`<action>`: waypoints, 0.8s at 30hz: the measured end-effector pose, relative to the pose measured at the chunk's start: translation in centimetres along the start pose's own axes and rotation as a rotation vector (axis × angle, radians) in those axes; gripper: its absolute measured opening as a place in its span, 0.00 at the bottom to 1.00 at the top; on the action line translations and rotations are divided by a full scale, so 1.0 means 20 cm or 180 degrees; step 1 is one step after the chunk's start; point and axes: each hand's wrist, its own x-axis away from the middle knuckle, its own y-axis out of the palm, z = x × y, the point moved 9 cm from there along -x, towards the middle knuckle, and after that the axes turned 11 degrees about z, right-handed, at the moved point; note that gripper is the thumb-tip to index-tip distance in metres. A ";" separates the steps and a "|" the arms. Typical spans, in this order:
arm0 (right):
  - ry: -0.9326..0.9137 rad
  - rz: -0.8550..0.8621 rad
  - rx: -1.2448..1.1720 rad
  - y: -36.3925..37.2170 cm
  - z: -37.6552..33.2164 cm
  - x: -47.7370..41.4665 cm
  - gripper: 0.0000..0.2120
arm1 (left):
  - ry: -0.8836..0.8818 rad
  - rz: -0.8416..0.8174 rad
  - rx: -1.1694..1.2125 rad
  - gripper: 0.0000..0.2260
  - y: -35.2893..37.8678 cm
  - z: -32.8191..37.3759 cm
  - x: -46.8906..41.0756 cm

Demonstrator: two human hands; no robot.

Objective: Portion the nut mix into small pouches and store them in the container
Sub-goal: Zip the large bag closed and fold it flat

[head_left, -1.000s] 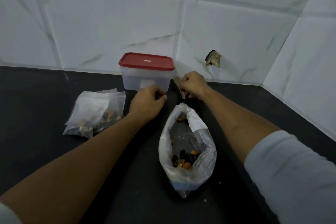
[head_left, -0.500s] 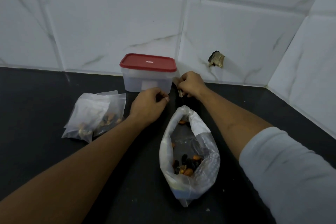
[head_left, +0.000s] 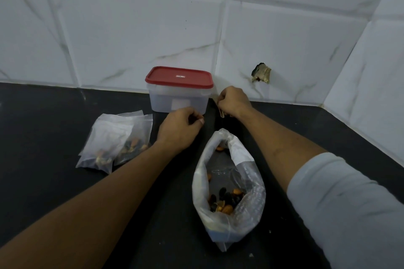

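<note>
A large clear bag of nut mix (head_left: pixel 227 188) lies open on the black counter (head_left: pixel 43 111), its mouth pointing away from me. Two filled small pouches (head_left: pixel 113 140) lie overlapping at the left. The clear container (head_left: pixel 178 99) with a red lid (head_left: pixel 178 77) stands shut against the wall. My right hand (head_left: pixel 235 102) is just right of the container and pinches a small pale pouch (head_left: pixel 221 112) that hangs edge-on. My left hand (head_left: pixel 179 130) hovers in front of the container with curled fingers and thumb against forefinger; nothing shows in it.
White marble-look tiles form the back wall and the right wall, meeting in a corner. A broken hole (head_left: pixel 261 75) marks the back wall right of the container. A few crumbs (head_left: pixel 251 254) lie near the big bag.
Both hands stay almost in place by the container. My right hand has shifted slightly back toward the wall, and the pale pouch hangs lower from its fingers.
</note>
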 end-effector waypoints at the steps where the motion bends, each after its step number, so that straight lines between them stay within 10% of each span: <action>1: -0.0010 -0.0002 0.0015 0.00 0.00 0.00 0.07 | -0.0001 0.0001 0.0002 0.06 0.00 0.00 0.00; 24: 0.0745 -0.1180 -0.0784 -0.53 0.04 1.10 0.15 | -0.0489 -0.0950 0.0316 0.16 -0.28 0.24 0.49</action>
